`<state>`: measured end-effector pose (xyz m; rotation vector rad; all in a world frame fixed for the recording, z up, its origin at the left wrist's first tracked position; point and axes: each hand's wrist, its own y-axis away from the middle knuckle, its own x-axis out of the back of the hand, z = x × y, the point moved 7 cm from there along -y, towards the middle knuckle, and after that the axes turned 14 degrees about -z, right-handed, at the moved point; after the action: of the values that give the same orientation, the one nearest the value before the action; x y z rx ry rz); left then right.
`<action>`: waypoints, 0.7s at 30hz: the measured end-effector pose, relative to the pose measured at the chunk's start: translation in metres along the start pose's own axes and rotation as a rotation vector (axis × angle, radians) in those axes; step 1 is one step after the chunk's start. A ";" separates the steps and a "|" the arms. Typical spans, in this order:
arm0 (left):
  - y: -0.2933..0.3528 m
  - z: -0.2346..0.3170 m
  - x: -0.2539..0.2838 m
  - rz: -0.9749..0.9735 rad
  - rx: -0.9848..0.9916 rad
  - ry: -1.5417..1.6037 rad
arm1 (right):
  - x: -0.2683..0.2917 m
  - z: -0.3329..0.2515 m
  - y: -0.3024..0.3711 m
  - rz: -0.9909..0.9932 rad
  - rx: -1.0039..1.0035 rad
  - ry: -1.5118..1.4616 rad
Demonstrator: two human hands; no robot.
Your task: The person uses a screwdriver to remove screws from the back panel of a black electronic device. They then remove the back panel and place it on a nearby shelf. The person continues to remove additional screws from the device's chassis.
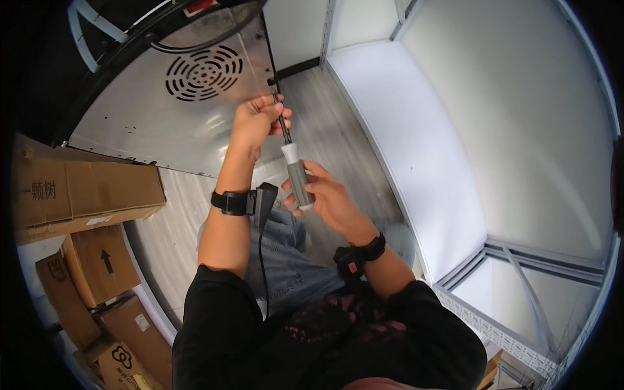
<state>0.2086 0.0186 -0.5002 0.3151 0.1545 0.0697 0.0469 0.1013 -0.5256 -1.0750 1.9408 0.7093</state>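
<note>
A screwdriver (298, 181) with a ribbed grey handle and a dark shaft slants up toward the right edge of a metal panel (156, 133). My left hand (257, 121) pinches its shaft close to that edge, covering part of it. Lower down, the fingers of my right hand (328, 196) are closed around the handle. The tip is by the panel's dark edge strip; whether it sits in a screw I cannot tell. Round vent slots (205, 73) are cut into the panel above my left hand.
Cardboard boxes (104, 263) are stacked at the left. A white shelf (416, 143) with a metal frame stands along the right. A black cable (261, 273) hangs from the device on my left wrist. Another dark cable (195, 49) loops across the panel's top.
</note>
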 end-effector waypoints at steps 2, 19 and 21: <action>0.002 0.005 0.000 0.006 0.004 0.001 | 0.001 0.000 0.000 0.102 -0.002 0.201; 0.003 0.011 -0.004 0.056 -0.013 0.001 | 0.016 0.006 -0.002 0.102 0.044 0.076; 0.002 0.011 -0.001 0.063 0.004 -0.029 | 0.017 0.005 -0.004 0.140 0.084 0.326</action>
<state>0.2088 0.0174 -0.4895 0.3248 0.1165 0.1269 0.0470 0.0957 -0.5432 -1.0616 2.3211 0.5456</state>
